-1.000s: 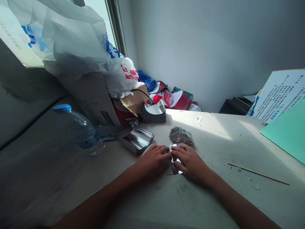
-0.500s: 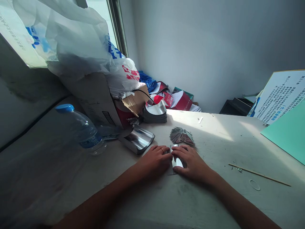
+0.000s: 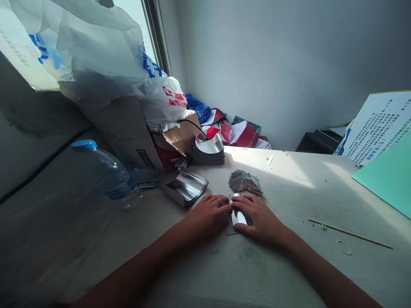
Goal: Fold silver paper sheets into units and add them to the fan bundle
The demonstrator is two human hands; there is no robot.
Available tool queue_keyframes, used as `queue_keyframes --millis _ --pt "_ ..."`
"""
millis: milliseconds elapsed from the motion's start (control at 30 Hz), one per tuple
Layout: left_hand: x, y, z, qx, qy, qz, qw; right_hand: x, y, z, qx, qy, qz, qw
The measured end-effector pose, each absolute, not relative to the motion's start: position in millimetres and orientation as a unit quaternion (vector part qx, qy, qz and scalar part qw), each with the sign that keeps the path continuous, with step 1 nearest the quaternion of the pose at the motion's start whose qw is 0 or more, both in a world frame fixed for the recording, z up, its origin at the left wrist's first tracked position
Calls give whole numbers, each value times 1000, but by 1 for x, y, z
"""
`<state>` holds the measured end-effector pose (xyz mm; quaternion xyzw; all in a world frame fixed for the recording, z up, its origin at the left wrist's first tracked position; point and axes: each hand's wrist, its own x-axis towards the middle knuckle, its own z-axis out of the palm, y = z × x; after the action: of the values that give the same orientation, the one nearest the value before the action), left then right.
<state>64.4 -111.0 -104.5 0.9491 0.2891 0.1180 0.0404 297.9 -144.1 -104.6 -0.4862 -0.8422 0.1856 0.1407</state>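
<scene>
Between my two hands a small shiny silver sheet (image 3: 238, 217) with a curved face lies on the table. My right hand (image 3: 261, 218) grips it from the right, fingertips along its far part and thumb on its near end. My left hand (image 3: 208, 216), with a ring on one finger, presses its curled fingers along the sheet's left edge; the fingertips are partly hidden. Just beyond the hands lies a fanned bundle of thin silvery pieces (image 3: 245, 182). A stack of curved shiny sheets (image 3: 188, 186) rests beyond my left hand, and another curved stack (image 3: 208, 152) stands farther back.
A plastic bottle with a blue cap (image 3: 112, 175) stands at left, near a cardboard box (image 3: 128, 137) under white plastic bags (image 3: 105, 55). At right lie a thin wooden stick (image 3: 349, 233), a rubber band (image 3: 344, 247) and a green board (image 3: 388, 175). Red papers (image 3: 245, 137) are piled by the wall.
Almost nothing differs. Both hands stay on the silver sheet in nearly the same pose, and the view has shifted very slightly.
</scene>
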Motion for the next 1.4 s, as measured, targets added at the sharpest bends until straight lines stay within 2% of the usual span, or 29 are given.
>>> queue_keyframes --millis 933,1400 --pt "66 -112 -104 948 293 113 56 298 -144 -104 -479 -846 190 139" --pt "90 -123 -117 909 380 160 66 296 -146 -105 -488 -836 191 164"
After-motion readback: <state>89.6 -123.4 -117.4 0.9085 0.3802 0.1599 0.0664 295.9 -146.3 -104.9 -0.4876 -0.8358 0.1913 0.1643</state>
